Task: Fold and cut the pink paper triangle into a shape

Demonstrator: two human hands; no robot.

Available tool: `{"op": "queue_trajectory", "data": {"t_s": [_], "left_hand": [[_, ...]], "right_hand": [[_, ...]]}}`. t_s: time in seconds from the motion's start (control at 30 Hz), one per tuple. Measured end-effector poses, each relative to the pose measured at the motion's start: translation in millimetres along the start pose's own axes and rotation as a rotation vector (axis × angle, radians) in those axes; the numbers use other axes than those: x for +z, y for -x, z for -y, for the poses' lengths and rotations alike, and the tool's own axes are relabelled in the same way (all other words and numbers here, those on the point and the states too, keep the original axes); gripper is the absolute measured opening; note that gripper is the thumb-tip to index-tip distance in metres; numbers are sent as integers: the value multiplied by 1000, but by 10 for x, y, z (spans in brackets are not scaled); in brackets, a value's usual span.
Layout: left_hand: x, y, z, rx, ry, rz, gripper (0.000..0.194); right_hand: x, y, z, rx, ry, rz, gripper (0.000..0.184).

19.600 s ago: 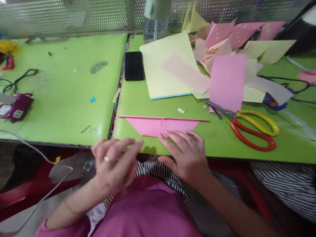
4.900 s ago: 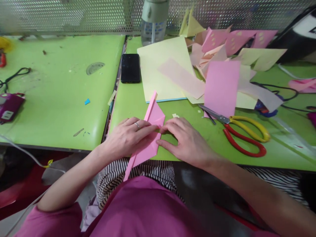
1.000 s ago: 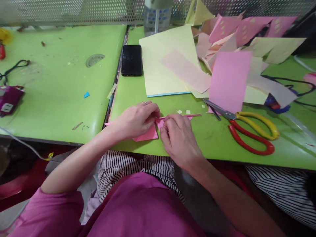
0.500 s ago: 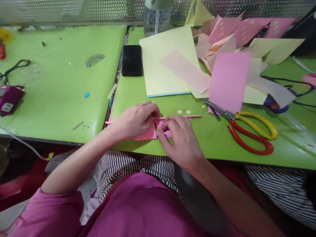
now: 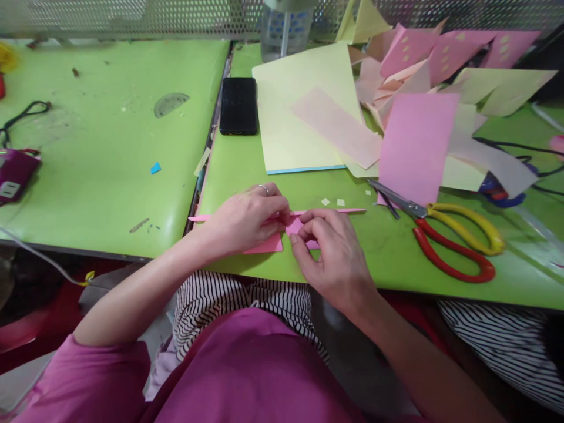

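A folded piece of pink paper (image 5: 269,243) lies near the table's front edge, partly hidden under both hands. My left hand (image 5: 249,220) rests on its left part, fingers curled together and pressing on the paper. My right hand (image 5: 337,252) is at its right part, thumb and forefinger drawn together near a small pink flap. Whether the fingertips touch the flap is hard to see. A thin pink strip or edge (image 5: 352,210) runs sideways behind both hands, its two ends showing.
Scissors (image 5: 418,210) with yellow and red handles lie right of my right hand. Beyond are a pink sheet (image 5: 418,141), cream sheets (image 5: 304,135) and a black phone (image 5: 238,106). Folded pink papers (image 5: 445,56) pile up at the back right. A protractor (image 5: 171,104) lies left.
My right hand has drawn slightly right, its thumb away from the middle of the pink paper. My left fingers have shifted slightly over the paper. The camera view has moved a little.
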State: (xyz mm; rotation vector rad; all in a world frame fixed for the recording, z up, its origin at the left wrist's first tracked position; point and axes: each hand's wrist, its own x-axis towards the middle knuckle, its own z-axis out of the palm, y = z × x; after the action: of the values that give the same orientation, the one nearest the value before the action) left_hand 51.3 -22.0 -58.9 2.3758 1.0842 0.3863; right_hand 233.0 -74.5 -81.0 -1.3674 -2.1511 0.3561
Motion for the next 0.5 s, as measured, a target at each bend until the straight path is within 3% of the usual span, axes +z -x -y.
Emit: {"op": "queue_trajectory", "data": {"t_s": [0.13,0.27,0.33,0.37,0.43,0.5], "left_hand": [[-7,11,-11,-9,6,-4,15],[-29,22,-22,-34,49,-7,24],[-35,25,-22,-87,50,-28,25],[-36,25,-20,-113,39,-36,24],[-37,26,-12,-138,15,-36,22],[-41,24,2,-128,11,-36,21]], "right_hand": [[-246,67,-50,-63,94,-72,9],[-786,322,-441,41,579,-162,28],[-1015,468,-702,162,767,-73,42],[-1098,530,-818,202,782,36,45],[-1201,617,-994,316,745,192,40],[-1246,649,-1097,362,708,226,38]]}}
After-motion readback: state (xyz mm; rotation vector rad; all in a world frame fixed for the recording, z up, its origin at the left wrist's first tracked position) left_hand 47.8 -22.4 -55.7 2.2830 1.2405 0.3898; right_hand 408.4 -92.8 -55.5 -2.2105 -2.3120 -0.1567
